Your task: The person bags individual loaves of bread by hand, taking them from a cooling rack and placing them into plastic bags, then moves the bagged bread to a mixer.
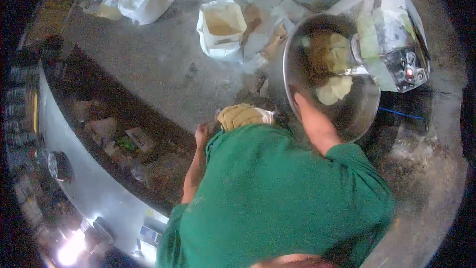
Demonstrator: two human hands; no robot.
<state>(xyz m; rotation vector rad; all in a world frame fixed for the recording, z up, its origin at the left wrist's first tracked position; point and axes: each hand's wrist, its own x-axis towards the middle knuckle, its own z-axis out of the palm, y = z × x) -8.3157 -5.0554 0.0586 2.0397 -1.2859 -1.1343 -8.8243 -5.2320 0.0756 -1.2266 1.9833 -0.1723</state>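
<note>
A large metal mixing bowl (367, 111) sits under a mixer head (391, 44), with pale dough (334, 91) inside against the mixing tool. My right hand (301, 103) reaches over the near rim into the bowl, close to the dough. Its fingers are blurred against the dark inside wall. My left hand (202, 131) hangs low beside my body, closed, with nothing visible in it. Folded tan cloth (243, 116) shows at my front, between my two arms.
An opened white sack (221, 49) with tan contents stands on the floor left of the bowl. White plastic bags (144, 5) lie farther back. A long metal counter (79, 173) runs along the left, with bags beneath it. A blue cord (401, 113) is right of the bowl.
</note>
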